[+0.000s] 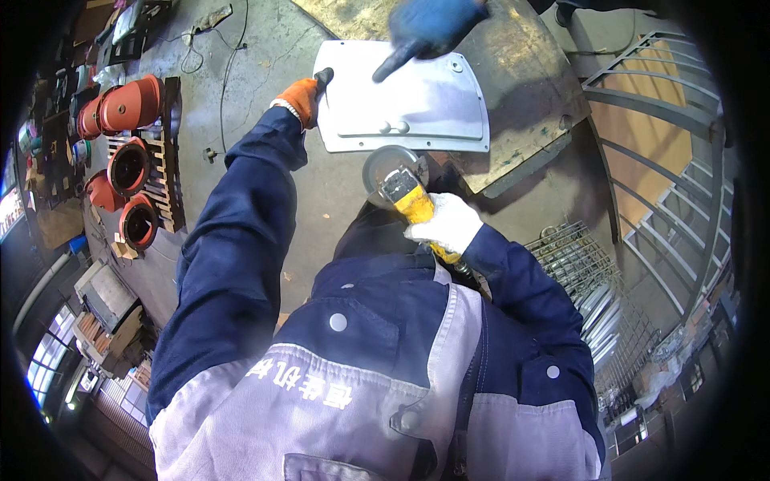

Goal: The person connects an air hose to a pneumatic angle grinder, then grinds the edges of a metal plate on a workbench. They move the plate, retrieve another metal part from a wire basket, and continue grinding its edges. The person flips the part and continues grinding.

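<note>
A pale, silvery-white metal cover plate (377,100) with small holes along its rim lies partly over the workbench and juts out toward me. My left hand (302,100), in an orange glove with dark fingertips, is closed on its left edge. My right hand (449,222), in a white glove, is wrapped around a yellow angle grinder (414,202). The grinder's round disc (377,167) sits just below the plate's near edge; I cannot tell whether they touch. Another person's blue-gloved hand (433,28) reaches in from the far side, one finger pointing down over the plate.
The worn metal-topped workbench (521,96) extends to the right. A curved metal railing frame (650,112) stands beyond it, with a wire mesh stack (573,260) nearer. Red-orange castings (132,104) rest by a wooden pallet (170,172) at left. A cable (227,80) crosses the floor.
</note>
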Tool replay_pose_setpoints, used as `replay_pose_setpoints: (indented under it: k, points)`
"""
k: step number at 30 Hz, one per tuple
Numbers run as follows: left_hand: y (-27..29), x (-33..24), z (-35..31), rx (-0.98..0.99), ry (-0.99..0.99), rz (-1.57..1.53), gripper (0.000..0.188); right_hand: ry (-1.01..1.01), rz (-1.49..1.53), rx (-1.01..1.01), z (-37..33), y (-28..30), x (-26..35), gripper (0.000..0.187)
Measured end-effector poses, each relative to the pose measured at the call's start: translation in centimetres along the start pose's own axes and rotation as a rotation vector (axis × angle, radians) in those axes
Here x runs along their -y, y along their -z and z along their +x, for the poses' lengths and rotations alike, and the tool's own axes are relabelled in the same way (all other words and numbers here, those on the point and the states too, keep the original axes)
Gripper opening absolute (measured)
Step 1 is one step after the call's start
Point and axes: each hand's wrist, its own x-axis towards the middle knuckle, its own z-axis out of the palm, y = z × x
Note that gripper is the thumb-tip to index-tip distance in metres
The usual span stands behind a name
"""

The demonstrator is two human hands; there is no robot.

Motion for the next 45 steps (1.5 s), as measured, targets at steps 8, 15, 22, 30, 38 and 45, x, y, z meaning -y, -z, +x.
replay_pose_setpoints:
  k: [8,15,22,30,38,45]
  points:
    - [0.7,-0.3,0.0,0.038,-0.040,0.074,0.056,-0.022,0.204,-0.025,-0.2,0.4,-0.7,0.035]
    - [-0.6,-2.2,-2.6,-0.036,-0.022,0.401,0.052,-0.043,0.183,-0.042,-1.0,1.8,-1.0,0.038]
    - [1.7,-0.3,0.8,-0.036,-0.294,0.884,0.043,-0.060,0.128,-0.032,-1.4,1.4,-0.9,0.037]
    - [1.1,-1.0,-0.2,-0.018,-0.187,0.705,0.043,-0.037,-0.047,-0.060,-0.8,0.7,-0.6,0.042]
    - [1.2,-1.4,-1.6,0.040,-0.501,1.122,0.044,0.014,-0.143,0.007,-0.2,-0.6,-0.3,0.044]
    - [0.8,-1.6,-3.1,-0.024,-0.595,1.315,0.040,0.026,-0.132,0.059,0.5,-1.9,-0.7,0.043]
